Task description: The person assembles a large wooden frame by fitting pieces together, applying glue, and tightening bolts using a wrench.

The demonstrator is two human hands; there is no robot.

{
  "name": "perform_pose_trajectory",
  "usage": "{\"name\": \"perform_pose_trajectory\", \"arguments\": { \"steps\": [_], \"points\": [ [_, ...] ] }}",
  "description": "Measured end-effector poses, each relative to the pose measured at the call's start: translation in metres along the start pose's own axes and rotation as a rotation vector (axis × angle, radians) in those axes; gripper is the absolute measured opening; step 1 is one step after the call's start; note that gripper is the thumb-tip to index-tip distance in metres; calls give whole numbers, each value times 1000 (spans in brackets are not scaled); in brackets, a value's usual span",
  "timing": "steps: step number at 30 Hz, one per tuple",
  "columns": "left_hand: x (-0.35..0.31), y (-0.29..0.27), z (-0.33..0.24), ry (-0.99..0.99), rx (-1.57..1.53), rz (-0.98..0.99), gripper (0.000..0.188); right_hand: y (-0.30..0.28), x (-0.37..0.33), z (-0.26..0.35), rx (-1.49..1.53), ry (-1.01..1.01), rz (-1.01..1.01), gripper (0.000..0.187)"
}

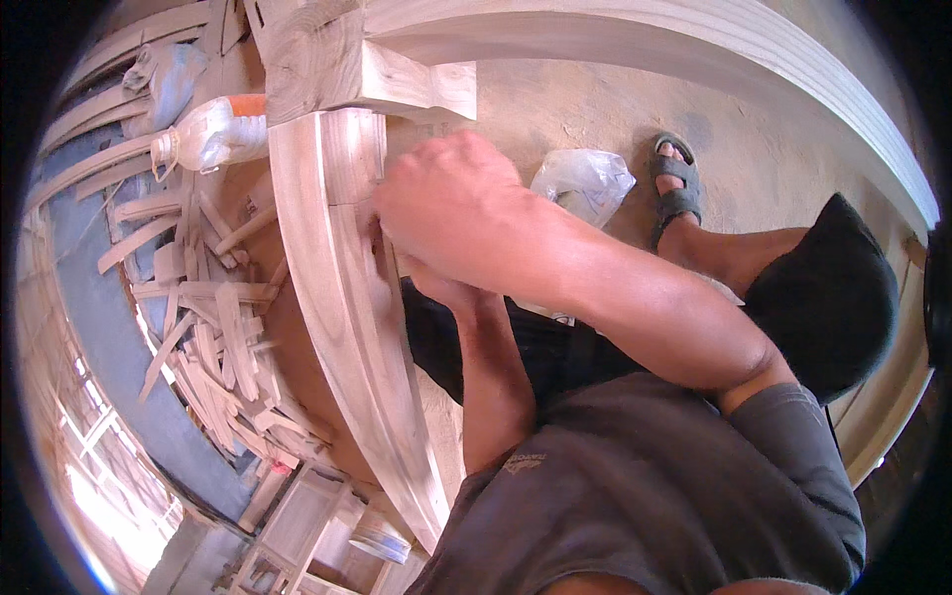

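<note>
A long pale wooden piece [342,258] with a moulded, stepped edge runs from the top down past my front. Against its right-hand edge, near the upper joint, my right hand [448,188] is closed, knuckles up. Whatever it grips, if anything, is hidden under the fingers. My left hand [444,286] sits just below, partly covered by the right hand and close to the same edge; its fingers do not show. Above both hands, a square wooden block [315,64] joins this piece to a curved wooden rail [635,25].
Wood offcuts [213,347] lie heaped at the left, near a clear plastic bottle [213,137]. A clear plastic bag [585,183] and my sandalled foot [676,183] are on the dusty floor. A wooden frame [297,526] and a tub [380,540] stand at lower left.
</note>
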State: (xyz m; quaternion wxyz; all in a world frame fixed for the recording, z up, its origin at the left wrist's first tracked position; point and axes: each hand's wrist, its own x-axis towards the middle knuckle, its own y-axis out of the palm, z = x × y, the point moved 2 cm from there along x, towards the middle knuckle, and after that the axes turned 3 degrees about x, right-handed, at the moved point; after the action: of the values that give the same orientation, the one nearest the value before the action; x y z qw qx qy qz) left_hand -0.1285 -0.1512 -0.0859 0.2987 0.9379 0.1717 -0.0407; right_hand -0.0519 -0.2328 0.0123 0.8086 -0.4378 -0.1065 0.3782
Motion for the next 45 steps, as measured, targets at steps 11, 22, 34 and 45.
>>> {"name": "perform_pose_trajectory", "arguments": {
  "steps": [11, 22, 34, 45],
  "points": [
    [3, -5, -3, 140, 409, -66, 66, 57, -3, -30, 125, 128, -119, 27],
    [4, 9, 0, 241, 702, -44, 60, 127, 26, -85, 385, -22, -419, 18],
    [-11, 25, -3, 154, 148, 46, 63, 17, -5, -9, -156, 142, -91, 20],
    [-12, -2, 15, 386, 890, -25, 62, 108, 11, -80, 708, -69, -193, 26]
  ]
}}
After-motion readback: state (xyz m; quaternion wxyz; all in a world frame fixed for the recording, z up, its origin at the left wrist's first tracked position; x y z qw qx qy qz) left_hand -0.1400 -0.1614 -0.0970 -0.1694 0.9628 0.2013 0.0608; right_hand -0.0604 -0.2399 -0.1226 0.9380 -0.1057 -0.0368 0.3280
